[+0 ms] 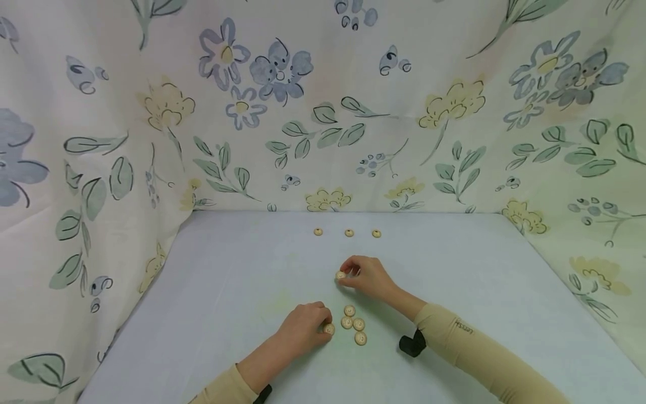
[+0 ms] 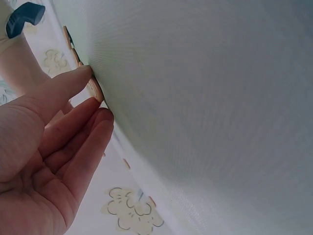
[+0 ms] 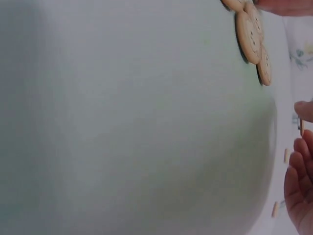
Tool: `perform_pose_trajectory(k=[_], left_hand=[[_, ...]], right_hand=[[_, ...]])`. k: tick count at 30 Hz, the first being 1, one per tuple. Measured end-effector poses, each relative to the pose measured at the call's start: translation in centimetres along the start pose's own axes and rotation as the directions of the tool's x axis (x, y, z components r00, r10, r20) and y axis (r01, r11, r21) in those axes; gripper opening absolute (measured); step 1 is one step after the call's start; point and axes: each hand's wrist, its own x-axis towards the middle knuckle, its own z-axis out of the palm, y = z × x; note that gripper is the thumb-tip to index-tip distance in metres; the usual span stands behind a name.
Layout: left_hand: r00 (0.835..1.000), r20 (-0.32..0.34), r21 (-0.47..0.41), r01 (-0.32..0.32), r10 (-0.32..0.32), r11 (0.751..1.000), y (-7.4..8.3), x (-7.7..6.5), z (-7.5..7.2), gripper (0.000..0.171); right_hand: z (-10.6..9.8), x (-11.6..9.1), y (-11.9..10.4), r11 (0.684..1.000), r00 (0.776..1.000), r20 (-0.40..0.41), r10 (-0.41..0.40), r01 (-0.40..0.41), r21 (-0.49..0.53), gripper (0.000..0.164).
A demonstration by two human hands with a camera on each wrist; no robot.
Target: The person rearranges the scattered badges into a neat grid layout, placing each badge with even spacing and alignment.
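Note:
My left hand (image 1: 305,325) is low over the table, thumb and fingertips pinching a round wooden button (image 1: 329,329). The left wrist view has that button (image 2: 95,89) edge-on between thumb and fingers, right at the tabletop. Farther forward, my right hand (image 1: 369,277) pinches another wooden button (image 1: 340,275) by its edge. At the right border of the right wrist view, this button (image 3: 301,126) shows thin between the thumb and fingers. Just right of the left hand lies a loose cluster of several matching buttons (image 1: 359,324), also large in the right wrist view.
Near the back edge of the pale table (image 1: 227,280), three buttons form a spaced row: left (image 1: 318,232), middle (image 1: 349,233) and right (image 1: 376,233). A floral cloth (image 1: 328,163) hangs behind the table and along both sides. Dark wrist devices (image 1: 413,343) sit under the sleeves.

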Motion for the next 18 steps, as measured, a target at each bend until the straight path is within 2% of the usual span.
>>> perform_pose_trajectory(k=[8, 18], left_hand=[[1.0, 0.005, -0.016, 0.006, -0.006, 1.0, 0.1, -0.1, 0.0, 0.014], [1.0, 0.004, -0.02, 0.002, -0.002, 1.0, 0.0, -0.1, -0.2, 0.013]], right_hand=[[1.1, 2.5, -0.6, 0.997, 0.997, -0.003, 0.073, -0.073, 0.007, 0.019], [2.4, 5.2, -1.1, 0.996, 0.996, 0.002, 0.085, -0.085, 0.021, 0.019]])
